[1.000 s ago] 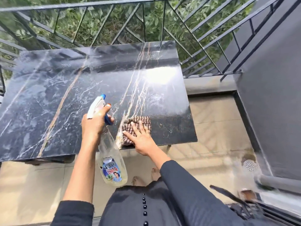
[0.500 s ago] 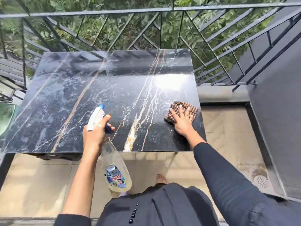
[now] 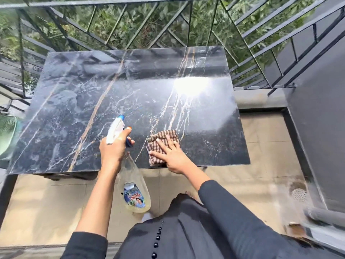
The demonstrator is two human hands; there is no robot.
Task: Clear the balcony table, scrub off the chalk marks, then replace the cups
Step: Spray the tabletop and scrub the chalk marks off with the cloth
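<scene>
By table edge (image 3: 220,161), hand (image 3: 172,156) on cloth (image 3: 165,136)

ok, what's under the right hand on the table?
A brown checked cloth, pressed flat on the marble table near its front edge by the right hand. The table surface beneath the cloth is covered, so any chalk there can't be seen.

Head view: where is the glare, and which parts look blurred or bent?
Head view: sun glare whitens the far right of the glossy black marble tabletop, hiding its veins there; head view: the bottom-right corner is smeared with blur; head view: the bars of the black metal railing splay outward from wide-angle distortion.
</scene>
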